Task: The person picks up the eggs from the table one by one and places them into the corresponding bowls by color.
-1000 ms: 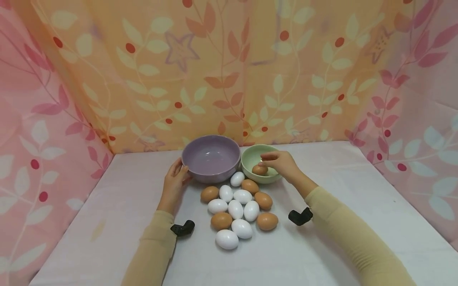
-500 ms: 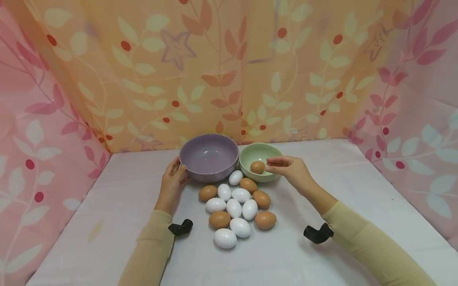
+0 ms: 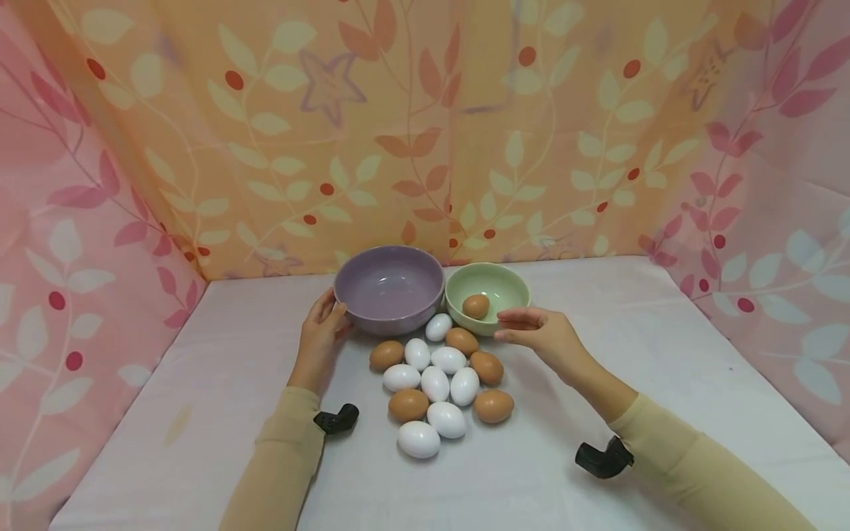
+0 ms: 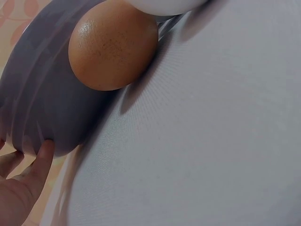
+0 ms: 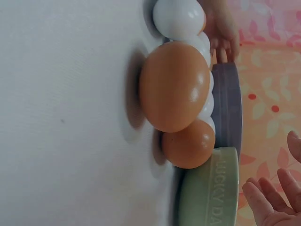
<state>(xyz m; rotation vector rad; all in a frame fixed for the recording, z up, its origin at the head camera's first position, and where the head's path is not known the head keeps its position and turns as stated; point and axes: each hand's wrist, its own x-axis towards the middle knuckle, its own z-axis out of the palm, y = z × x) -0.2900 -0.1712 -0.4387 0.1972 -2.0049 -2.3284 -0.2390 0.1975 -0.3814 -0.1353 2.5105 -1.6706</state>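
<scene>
The purple bowl (image 3: 389,324) stands at the back of the table. My left hand (image 3: 321,337) touches its left side from outside, thumb and fingertips against the wall, as the left wrist view shows near the bowl's lower edge. Beside it stands a smaller green bowl (image 3: 488,324) with one brown egg (image 3: 476,306) inside. My right hand (image 3: 547,339) hovers just at the green bowl's front right, holding nothing, its fingers extended and apart from the thumb. In front of both bowls lies a cluster of white eggs (image 3: 434,384) and brown eggs (image 3: 493,406).
A white cloth (image 3: 199,457) covers the table. Patterned curtains (image 3: 398,133) enclose the back and both sides. Black wrist mounts (image 3: 604,458) stick out from both sleeves.
My right hand has let go of the brown egg in the green bowl and drawn back toward the right and front. The left hand stays at the purple bowl.
</scene>
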